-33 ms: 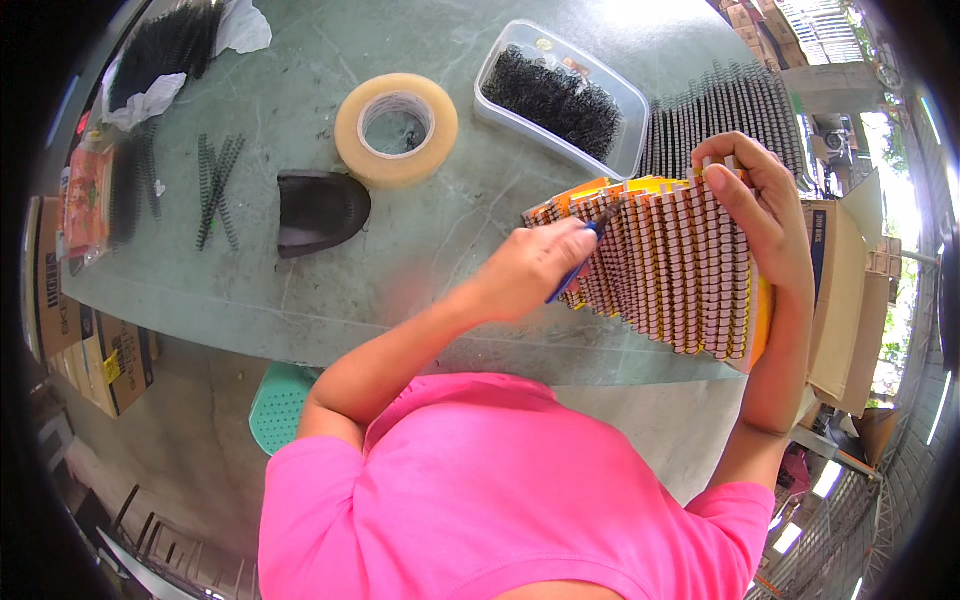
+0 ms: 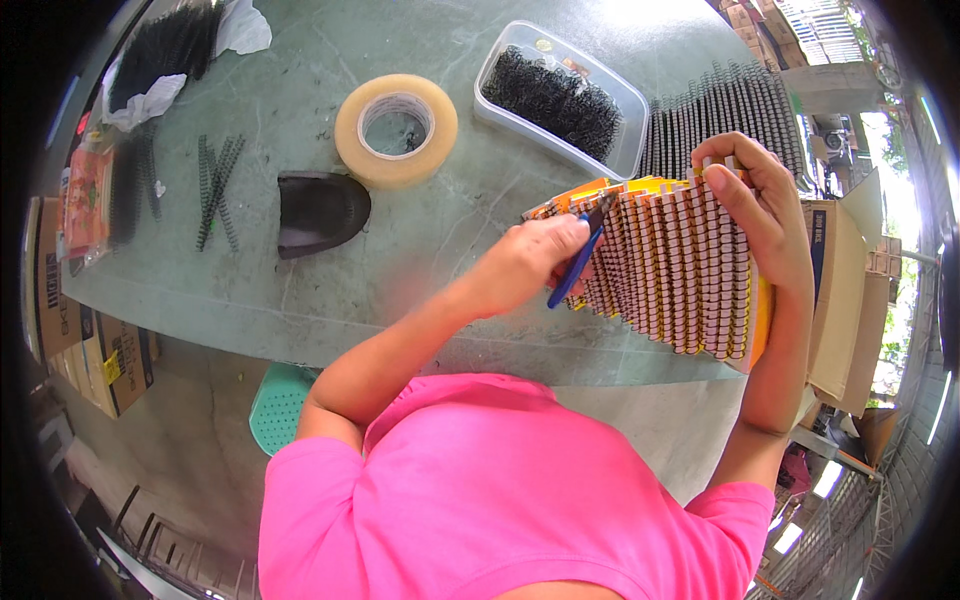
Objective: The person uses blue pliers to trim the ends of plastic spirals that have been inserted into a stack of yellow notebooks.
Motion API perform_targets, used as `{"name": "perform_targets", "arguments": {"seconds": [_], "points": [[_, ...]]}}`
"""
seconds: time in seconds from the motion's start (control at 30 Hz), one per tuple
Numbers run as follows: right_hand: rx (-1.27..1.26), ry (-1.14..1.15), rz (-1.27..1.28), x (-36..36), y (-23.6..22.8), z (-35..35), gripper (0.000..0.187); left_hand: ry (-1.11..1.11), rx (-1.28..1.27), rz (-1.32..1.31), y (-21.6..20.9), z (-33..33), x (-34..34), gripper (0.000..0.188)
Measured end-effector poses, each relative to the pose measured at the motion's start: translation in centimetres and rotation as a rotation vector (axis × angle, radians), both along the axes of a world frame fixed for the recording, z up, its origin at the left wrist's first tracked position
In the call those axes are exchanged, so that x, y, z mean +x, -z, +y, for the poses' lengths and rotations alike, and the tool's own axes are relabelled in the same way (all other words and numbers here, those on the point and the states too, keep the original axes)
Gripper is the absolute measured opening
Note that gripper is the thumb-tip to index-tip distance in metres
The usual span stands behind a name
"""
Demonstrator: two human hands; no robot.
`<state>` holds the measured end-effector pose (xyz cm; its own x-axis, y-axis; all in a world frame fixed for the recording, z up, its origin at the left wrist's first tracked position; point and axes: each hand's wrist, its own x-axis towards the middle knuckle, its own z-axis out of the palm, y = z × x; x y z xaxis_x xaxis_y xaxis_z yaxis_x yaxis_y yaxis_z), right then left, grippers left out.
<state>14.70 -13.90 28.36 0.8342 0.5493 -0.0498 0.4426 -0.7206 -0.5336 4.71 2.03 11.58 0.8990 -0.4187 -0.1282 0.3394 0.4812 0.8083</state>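
I count two hands, a left hand (image 2: pixel 525 262) near centre and a right hand (image 2: pixel 755 200) toward two-thirty, and one pair of pliers (image 2: pixel 575 270) between them. Three o'clock: notebooks (image 2: pixel 690 270), too tightly packed for me to number. Eleven: one tape roll (image 2: pixel 347 128). One: one tub (image 2: pixel 628 135), its coils (image 2: pixel 545 100) beyond counting from here. Ten: one black cup (image 2: pixel 320 215), two crossed coils (image 2: pixel 207 170). Eight: one stool (image 2: pixel 280 408).

We saw a blue tool (image 2: pixel 573 274) w/ dk tip, bound stack (image 2: pixel 680 265) w/ pale-&-dk striped rows, yel/orange edges; grn-grey table (image 2: pixel 300 50) w/ whitish veins, tan tape (image 2: pixel 446 131), blk coils (image 2: pixel 550 102), our pink shirt (image 2: pixel 500 480).
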Motion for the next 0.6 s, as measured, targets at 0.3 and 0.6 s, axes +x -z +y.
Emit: {"name": "perform_targets", "arguments": {"seconds": [0.3,0.6], "points": [[-0.001,0.000,-0.009,0.0,0.1,0.0,0.033,0.403,-0.531,0.312,-0.9,0.3,1.5,0.057],[-0.014,-0.014,0.003,-0.3,-0.1,0.1,0.037,0.403,-0.433,-0.003,1.0,0.1,2.0,0.042]]}}
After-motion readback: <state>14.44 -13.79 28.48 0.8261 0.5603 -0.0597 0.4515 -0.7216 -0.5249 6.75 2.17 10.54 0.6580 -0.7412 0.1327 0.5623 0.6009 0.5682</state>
